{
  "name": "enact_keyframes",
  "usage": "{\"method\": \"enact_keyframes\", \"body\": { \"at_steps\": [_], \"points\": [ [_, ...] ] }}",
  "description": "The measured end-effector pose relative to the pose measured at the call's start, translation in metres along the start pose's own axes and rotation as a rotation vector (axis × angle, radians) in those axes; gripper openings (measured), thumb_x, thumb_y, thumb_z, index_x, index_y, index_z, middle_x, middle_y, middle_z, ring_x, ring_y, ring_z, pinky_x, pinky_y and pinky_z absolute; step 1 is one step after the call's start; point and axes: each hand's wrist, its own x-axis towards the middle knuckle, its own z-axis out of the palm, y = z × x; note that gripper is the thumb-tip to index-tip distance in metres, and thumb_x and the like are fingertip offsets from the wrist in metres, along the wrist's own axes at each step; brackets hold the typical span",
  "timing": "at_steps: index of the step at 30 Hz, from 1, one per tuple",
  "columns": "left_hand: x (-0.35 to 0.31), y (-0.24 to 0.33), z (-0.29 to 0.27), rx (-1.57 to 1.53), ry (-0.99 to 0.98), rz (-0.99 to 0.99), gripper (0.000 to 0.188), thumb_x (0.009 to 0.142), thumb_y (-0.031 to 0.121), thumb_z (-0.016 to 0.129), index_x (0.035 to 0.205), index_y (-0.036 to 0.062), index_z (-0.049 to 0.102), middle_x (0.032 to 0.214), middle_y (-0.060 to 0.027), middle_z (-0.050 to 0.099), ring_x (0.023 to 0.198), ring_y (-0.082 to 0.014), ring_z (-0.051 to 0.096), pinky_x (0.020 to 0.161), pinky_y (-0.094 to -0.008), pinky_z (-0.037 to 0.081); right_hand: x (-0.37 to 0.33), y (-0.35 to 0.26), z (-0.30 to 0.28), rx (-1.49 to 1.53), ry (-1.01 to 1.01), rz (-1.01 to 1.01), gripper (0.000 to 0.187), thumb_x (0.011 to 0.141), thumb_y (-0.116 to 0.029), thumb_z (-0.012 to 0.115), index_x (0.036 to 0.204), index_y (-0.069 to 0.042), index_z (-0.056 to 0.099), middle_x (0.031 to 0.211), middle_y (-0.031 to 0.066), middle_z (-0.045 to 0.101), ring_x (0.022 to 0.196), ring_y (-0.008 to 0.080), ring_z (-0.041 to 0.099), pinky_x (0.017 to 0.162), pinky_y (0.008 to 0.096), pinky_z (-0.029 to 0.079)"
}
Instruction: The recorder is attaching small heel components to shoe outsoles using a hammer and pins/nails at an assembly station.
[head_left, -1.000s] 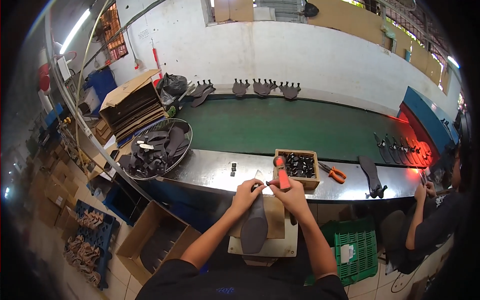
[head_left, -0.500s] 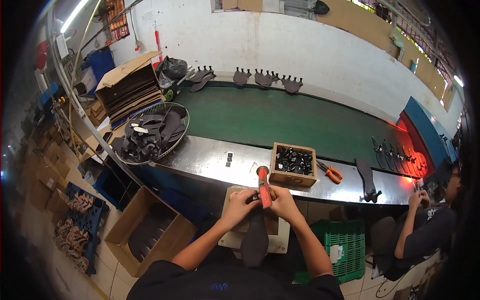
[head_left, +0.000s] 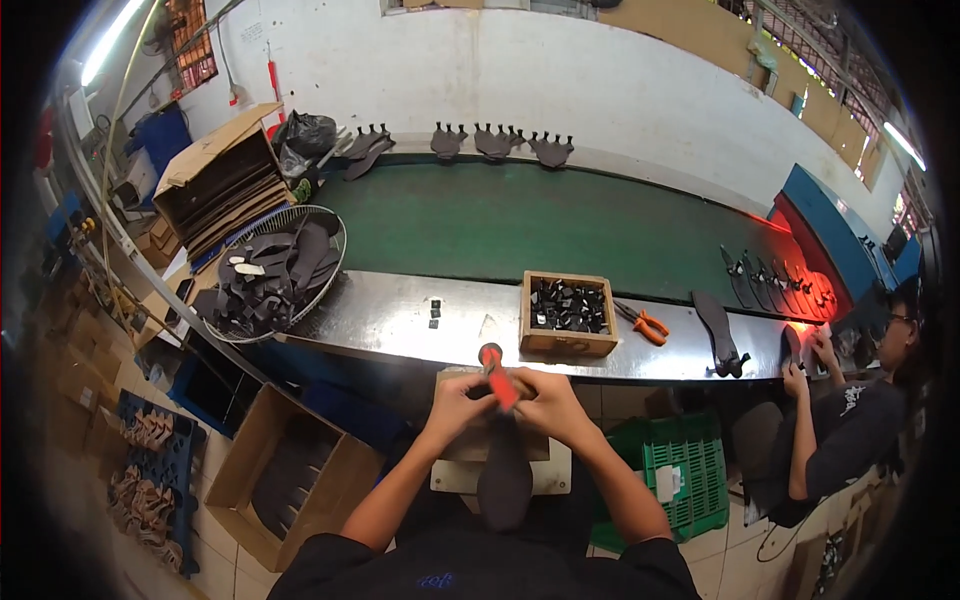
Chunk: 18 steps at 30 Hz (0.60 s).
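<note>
Over a pale work stand [head_left: 551, 476] in front of me, a dark shoe sole [head_left: 505, 485] lies with its rounded heel toward my body. My left hand [head_left: 456, 408] is closed in a pinch at the far end of the sole; its fingertips and whatever small part they grip are hard to make out. Closed around a red-headed hammer [head_left: 501, 385] is my right hand [head_left: 552, 404], close beside the left. The hammer head hangs over the sole's far end and hides that spot.
A wooden box [head_left: 565, 343] of small black pieces, orange-handled pliers [head_left: 653, 330] and another sole [head_left: 714, 325] sit on the metal ledge. Behind runs a green conveyor belt [head_left: 520, 215]. Left are a wire basket [head_left: 342, 262] of soles and a cardboard box [head_left: 232, 485]. A co-worker [head_left: 845, 420] sits right.
The whole view has shifted slightly. The hammer head has turned and tilted a little over the sole, both hands staying close together. The co-worker's hands have risen, now at a dark sole.
</note>
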Motion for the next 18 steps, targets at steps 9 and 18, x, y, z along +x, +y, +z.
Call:
{"method": "enact_keyframes", "body": {
  "at_steps": [9,18],
  "points": [
    [0.020,0.011,-0.011,0.060,-0.156,0.028,0.024,0.080,0.007,0.082,0.102,-0.0008,0.075,0.096,-0.0039,0.074,0.086,-0.0081,0.063,0.077,-0.0250,0.052,-0.050,-0.069,-0.014,0.238,0.178,0.087,0.029,0.103,-0.012,0.055,0.128,0.002,0.056,0.078,0.0019,0.060,0.052,0.0038,0.046,0.045,0.0210,0.037],
    [0.021,0.004,-0.012,0.007,-0.150,0.079,0.024,0.080,0.008,0.078,0.102,0.0002,0.076,0.099,-0.0073,0.075,0.092,-0.0135,0.067,0.084,-0.0276,0.052,-0.042,-0.058,0.006,0.001,0.218,0.007,0.025,0.101,-0.009,0.058,0.123,0.002,0.059,0.068,0.0035,0.061,0.050,0.0051,0.048,0.048,0.0238,0.039]
  ]
}}
